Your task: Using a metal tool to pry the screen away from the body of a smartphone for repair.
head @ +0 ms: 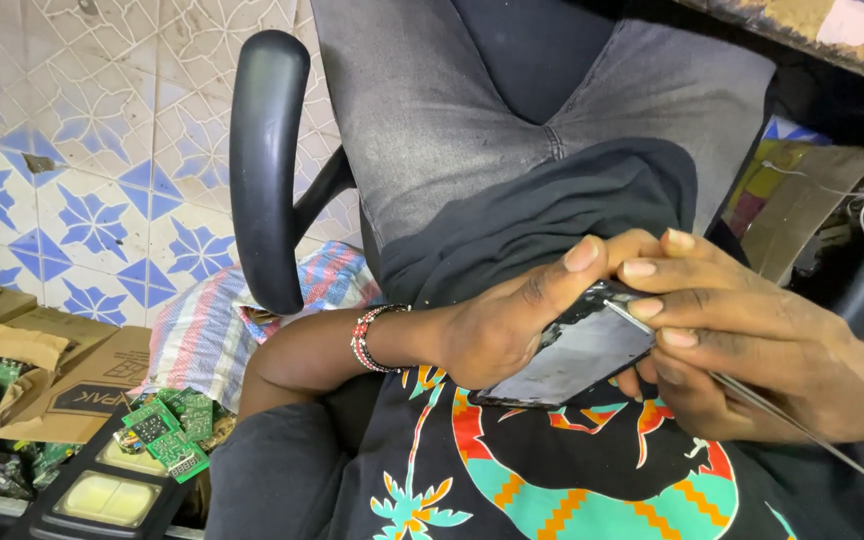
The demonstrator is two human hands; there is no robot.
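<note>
Fingers [642, 268] pinch tweezers [752, 400] against cracked phone [572, 355]

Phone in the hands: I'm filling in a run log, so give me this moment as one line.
left hand: holds phone | right hand: holds tweezers, tip at phone's top edge | place: over lap, in chair

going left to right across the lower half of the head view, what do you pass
cardboard boxes → green circuit boards → striped cloth → beaded bracelet → left hand → phone → right hand with tweezers
</note>
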